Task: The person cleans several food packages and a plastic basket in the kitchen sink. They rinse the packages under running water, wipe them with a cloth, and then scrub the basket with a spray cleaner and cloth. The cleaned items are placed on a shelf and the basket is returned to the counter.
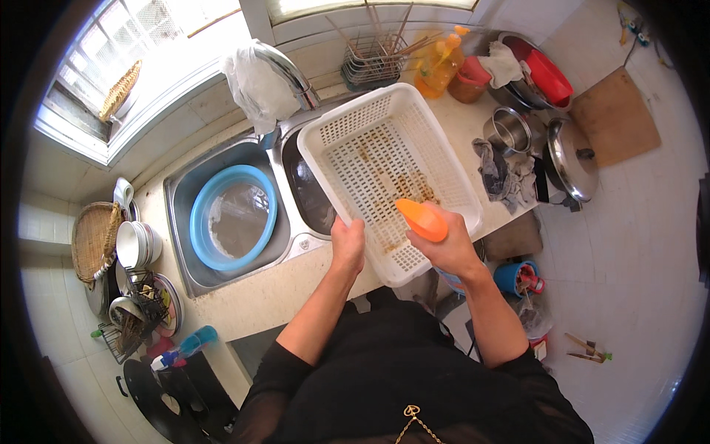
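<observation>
A white plastic basket [360, 172] with slotted walls and bottom is tilted over the sink's right bowl and the counter. Brown stains [417, 187] mark its inside. My left hand [349, 242] grips the basket's left rim. In my right hand [450, 244] is a spray bottle with an orange spray head [422, 220], held over the basket's near right part. Part of its bluish body [450, 280] shows below the hand; the rest is hidden. The spray head points into the basket, and no spray can be made out.
A blue basin [197, 236] holding cloudy water sits in the left sink bowl [280, 244]. A chrome faucet [288, 72] carries a plastic bag [252, 91]. Stacked bowls [131, 245] stand left; a yellow pump bottle [440, 66], steel pot [507, 130] and rags [491, 169] lie right.
</observation>
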